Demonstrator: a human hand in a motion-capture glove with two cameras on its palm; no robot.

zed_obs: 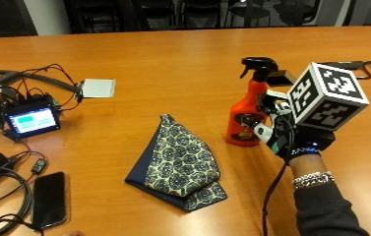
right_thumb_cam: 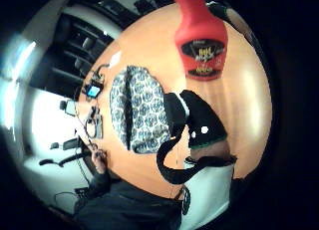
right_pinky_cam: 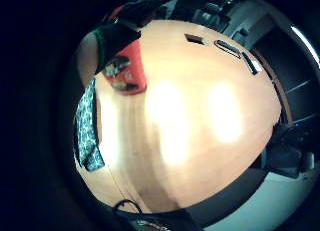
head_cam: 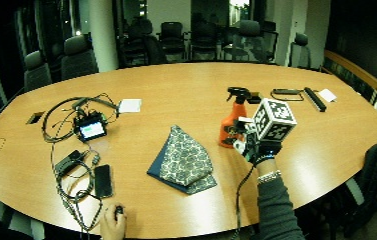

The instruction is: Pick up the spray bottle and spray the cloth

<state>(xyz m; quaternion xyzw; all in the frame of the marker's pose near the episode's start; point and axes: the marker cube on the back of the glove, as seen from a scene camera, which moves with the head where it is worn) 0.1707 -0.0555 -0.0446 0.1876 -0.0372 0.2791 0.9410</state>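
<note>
An orange spray bottle (zed_obs: 245,118) with a black trigger head stands upright on the wooden table (zed_obs: 172,54), to the right of a folded blue-and-cream patterned cloth (zed_obs: 182,164). My gloved right hand (zed_obs: 282,135) is just right of the bottle at the height of its body, palm facing it. The fingers are relaxed and none curls round the bottle. In the thumb side palm view the bottle (right_thumb_cam: 199,41) is apart from the thumb (right_thumb_cam: 202,125), with the cloth (right_thumb_cam: 137,108) beside it. The little finger side palm view shows the bottle (right_pinky_cam: 127,71) close by and the cloth's (right_pinky_cam: 87,126) edge.
A small lit screen device (zed_obs: 33,119) with tangled cables sits at the left, with a black phone (zed_obs: 48,199) near the front edge and a white card (zed_obs: 98,88) behind. Flat black items (zed_obs: 349,66) lie at the far right. A bare hand (head_cam: 113,222) rests on the near edge.
</note>
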